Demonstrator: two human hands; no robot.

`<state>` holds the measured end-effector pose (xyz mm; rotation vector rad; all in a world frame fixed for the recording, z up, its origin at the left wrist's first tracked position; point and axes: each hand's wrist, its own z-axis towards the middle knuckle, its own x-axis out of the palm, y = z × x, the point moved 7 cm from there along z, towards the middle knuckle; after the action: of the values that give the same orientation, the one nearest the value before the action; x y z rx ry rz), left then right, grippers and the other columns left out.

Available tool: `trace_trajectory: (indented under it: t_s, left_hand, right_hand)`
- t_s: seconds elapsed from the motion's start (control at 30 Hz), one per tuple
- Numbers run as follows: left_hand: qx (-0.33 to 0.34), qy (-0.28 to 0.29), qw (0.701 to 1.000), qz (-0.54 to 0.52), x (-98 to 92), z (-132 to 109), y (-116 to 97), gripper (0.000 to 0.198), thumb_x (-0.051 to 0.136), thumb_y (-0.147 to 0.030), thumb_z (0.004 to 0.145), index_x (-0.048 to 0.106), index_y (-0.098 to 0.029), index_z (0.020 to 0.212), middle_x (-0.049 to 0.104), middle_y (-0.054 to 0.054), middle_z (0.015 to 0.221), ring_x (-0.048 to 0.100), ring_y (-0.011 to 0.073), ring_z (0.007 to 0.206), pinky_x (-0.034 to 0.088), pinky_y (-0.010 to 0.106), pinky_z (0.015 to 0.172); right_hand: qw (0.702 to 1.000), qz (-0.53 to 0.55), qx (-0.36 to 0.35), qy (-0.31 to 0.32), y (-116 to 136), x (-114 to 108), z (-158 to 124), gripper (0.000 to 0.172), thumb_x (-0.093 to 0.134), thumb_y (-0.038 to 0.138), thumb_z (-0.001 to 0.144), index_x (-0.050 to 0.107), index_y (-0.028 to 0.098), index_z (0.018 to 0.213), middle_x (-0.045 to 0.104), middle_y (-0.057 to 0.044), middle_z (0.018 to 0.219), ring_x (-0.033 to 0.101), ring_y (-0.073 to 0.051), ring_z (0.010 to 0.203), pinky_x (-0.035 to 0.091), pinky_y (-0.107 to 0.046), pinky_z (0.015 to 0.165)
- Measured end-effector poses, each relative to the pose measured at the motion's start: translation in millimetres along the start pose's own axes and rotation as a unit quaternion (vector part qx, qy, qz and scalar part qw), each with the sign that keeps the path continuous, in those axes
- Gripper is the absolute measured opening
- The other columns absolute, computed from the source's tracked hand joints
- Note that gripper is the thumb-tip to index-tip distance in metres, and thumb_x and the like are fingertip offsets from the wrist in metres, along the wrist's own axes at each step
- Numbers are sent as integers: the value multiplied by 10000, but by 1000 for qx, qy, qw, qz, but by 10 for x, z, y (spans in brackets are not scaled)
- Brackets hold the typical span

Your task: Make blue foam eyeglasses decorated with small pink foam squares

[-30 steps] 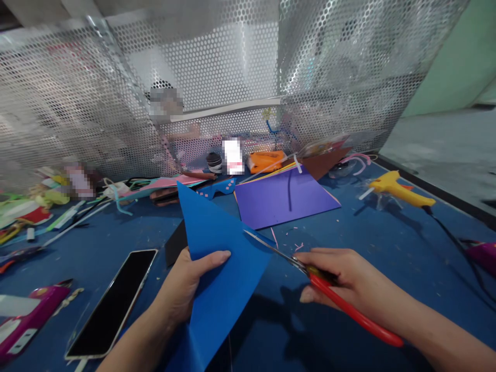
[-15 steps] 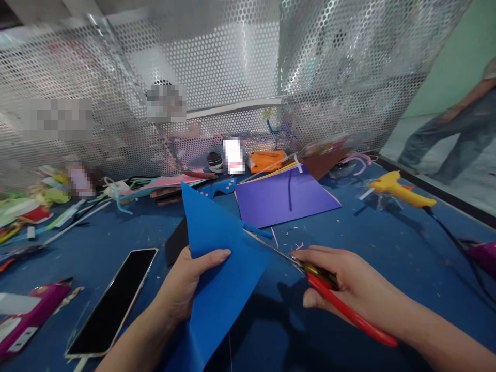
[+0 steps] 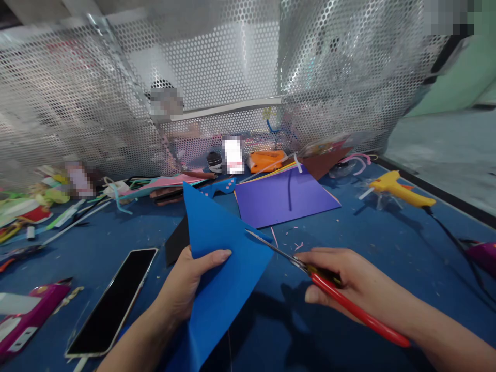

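A blue sheet (image 3: 228, 258) stands tilted above the dark blue table, its thumb-side face toward me. My left hand (image 3: 194, 279) is closed on its left part, the thumb lying on the front face. In my right hand (image 3: 344, 279) are scissors (image 3: 360, 310) with red and dark yellowish handles. Their blades point up and left and lie at the sheet's upper right edge, where a narrow blue strip stands partly apart from it. Beyond the sheet are a purple sheet (image 3: 282, 196) and a blue mask-like piece (image 3: 220, 187) with pink squares.
A phone (image 3: 112, 305) lies at the left, beside a magenta tool (image 3: 34, 315). A yellow glue gun (image 3: 403, 191) with a black cable is at the right. Behind stand an orange packet (image 3: 267, 161) and a perforated metal screen (image 3: 232, 62). Colourful scraps (image 3: 31, 206) cover the far left.
The scissor handles have moved slightly right and down with my right hand. The blue sheet has shifted a little right. The person at the right has mostly left that spot.
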<state>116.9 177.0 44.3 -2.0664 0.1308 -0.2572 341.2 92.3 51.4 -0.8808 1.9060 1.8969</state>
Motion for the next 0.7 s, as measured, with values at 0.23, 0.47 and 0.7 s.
trace_trajectory:
  t_s: [0.23,0.47,0.7]
  left_hand:
    - [-2,15,1000,-6,-13,41,27,464,884,-288,573,716,-153,984,780,100,848,729,278,633,615,401,628]
    - [-1,14,1000,-16,-9,37,8,473,890,-284,574,716,-166,999,782,102,897,742,302,710,620,407,641]
    - [-10,24,1000,-6,15,21,29,486,883,-285,578,716,-154,1015,779,108,864,735,283,682,614,399,661]
  right_hand:
    - [1000,22,2,-2,2,-15,-10,415,641,582,838,697,224,1041,641,-7,803,519,-135,668,407,-245,589]
    - [998,58,14,23,-34,1,-34,451,634,595,836,698,207,1057,641,-10,817,514,-135,683,400,-238,593]
    - [999,41,4,17,-11,9,-30,460,627,597,842,690,213,1088,655,-15,847,511,-131,680,401,-235,594]
